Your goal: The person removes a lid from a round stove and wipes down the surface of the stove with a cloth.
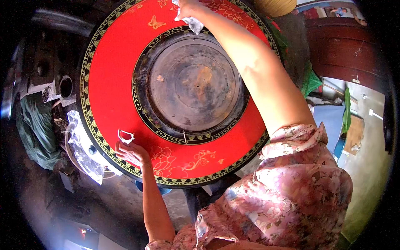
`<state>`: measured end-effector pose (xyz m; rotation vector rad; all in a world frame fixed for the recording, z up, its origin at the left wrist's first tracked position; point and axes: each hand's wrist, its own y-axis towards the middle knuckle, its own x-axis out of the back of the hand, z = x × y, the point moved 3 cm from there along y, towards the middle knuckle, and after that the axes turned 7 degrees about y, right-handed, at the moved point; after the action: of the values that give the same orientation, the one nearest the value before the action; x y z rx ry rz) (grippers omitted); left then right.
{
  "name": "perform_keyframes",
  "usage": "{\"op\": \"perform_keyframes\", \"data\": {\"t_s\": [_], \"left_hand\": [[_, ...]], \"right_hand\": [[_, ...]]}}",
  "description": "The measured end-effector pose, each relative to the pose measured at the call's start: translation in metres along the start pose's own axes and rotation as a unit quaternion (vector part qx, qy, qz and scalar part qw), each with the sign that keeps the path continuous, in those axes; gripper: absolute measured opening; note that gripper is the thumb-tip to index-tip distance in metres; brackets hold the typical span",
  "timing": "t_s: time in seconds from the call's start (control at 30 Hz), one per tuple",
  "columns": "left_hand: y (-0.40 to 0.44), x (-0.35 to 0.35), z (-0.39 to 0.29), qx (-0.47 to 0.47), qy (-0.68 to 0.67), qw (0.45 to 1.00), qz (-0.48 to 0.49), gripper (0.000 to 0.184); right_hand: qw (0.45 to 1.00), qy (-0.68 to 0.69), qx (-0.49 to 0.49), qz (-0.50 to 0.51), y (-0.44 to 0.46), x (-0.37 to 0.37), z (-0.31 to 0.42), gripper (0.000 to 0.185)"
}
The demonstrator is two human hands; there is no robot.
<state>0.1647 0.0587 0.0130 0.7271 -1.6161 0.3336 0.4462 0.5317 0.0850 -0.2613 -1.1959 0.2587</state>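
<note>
A round red table (110,75) with a black and gold border fills the middle of the view. In its centre is a dark, stained round plate (183,83). My right hand (188,9) reaches to the far side of the tabletop, closed on a crumpled white cloth (194,25) that touches the surface. Near the left front edge, my left hand (132,153) is closed on a white Y-shaped peeler (126,136), whose head points away from me. A thin pale sliver (185,136) lies on the inner border.
Clear plastic wrapping (85,150) lies over a container left of the table. Dark green fabric (39,129) hangs further left. A reddish-brown cabinet (346,50) stands at right, with a green leaf-like item (310,81) before it. A blue basin (162,190) shows below the rim.
</note>
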Motion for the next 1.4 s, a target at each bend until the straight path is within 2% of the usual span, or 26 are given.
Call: {"op": "perform_keyframes", "data": {"t_s": [0.03,0.13,0.27,0.3,0.43,0.53,0.7,0.8,0.83,0.97,1.0,1.07,1.17,1.27,1.3,1.33,1.4], "left_hand": [[0.0,-0.001,0.001,0.0,-0.003,1.0,0.002,0.036],[-0.001,-0.002,0.003,-0.005,0.0,1.0,-0.002,0.037],[-0.001,-0.003,0.004,-0.013,0.0,1.0,0.006,0.037],[0.0,-0.001,0.003,-0.015,-0.001,1.0,0.006,0.038],[0.001,-0.001,0.002,-0.02,0.0,1.0,0.005,0.037],[0.001,0.002,0.0,-0.011,0.004,1.0,0.009,0.035],[0.001,-0.001,0.004,-0.016,-0.006,1.0,0.005,0.032],[0.0,0.001,0.0,-0.033,0.012,0.999,0.003,0.032],[0.0,0.001,0.001,-0.032,0.011,0.999,0.003,0.032],[0.001,0.005,-0.002,-0.014,0.007,1.0,0.006,0.035],[0.002,0.005,-0.005,-0.008,0.001,1.0,0.01,0.036],[0.001,0.002,-0.001,-0.009,-0.001,1.0,0.014,0.039],[0.001,-0.003,0.006,-0.009,0.012,1.0,0.01,0.039],[-0.001,0.0,0.001,0.003,0.012,1.0,0.022,0.04],[0.001,0.004,-0.003,-0.005,0.01,1.0,0.018,0.04],[0.002,0.006,-0.005,-0.011,0.009,1.0,0.013,0.04],[0.004,0.001,-0.002,-0.018,0.01,1.0,0.006,0.037]], "right_hand": [[1.0,-0.009,0.02,0.0,0.005,-0.006,0.0,0.124],[0.999,-0.042,-0.003,0.031,0.005,0.002,0.0,0.124],[0.998,-0.052,-0.03,0.019,-0.003,0.01,0.005,0.123],[0.999,-0.021,0.017,0.026,-0.019,0.016,0.011,0.122],[0.997,-0.065,-0.019,0.024,0.038,-0.01,-0.036,0.124],[0.999,-0.024,0.022,0.023,-0.029,0.014,0.01,0.118],[0.999,-0.024,-0.021,0.022,0.004,0.002,-0.006,0.112],[0.998,-0.05,0.032,0.017,0.008,0.001,-0.014,0.113],[0.999,0.024,-0.036,0.014,0.012,0.001,-0.021,0.119],[0.999,-0.017,0.026,0.017,-0.01,0.003,0.014,0.125],[0.997,-0.073,0.001,0.03,0.006,-0.012,0.01,0.122],[0.997,-0.056,0.033,0.029,0.015,-0.013,-0.004,0.118],[0.998,-0.066,-0.014,-0.001,-0.011,0.006,0.011,0.112],[1.0,0.02,-0.006,0.009,0.006,0.009,-0.015,0.105],[0.996,-0.063,0.048,-0.034,0.023,0.011,-0.037,0.097],[0.996,0.085,-0.038,-0.003,0.054,0.008,-0.076,0.091],[0.999,-0.015,-0.037,0.034,0.05,0.035,-0.083,0.088]]}}
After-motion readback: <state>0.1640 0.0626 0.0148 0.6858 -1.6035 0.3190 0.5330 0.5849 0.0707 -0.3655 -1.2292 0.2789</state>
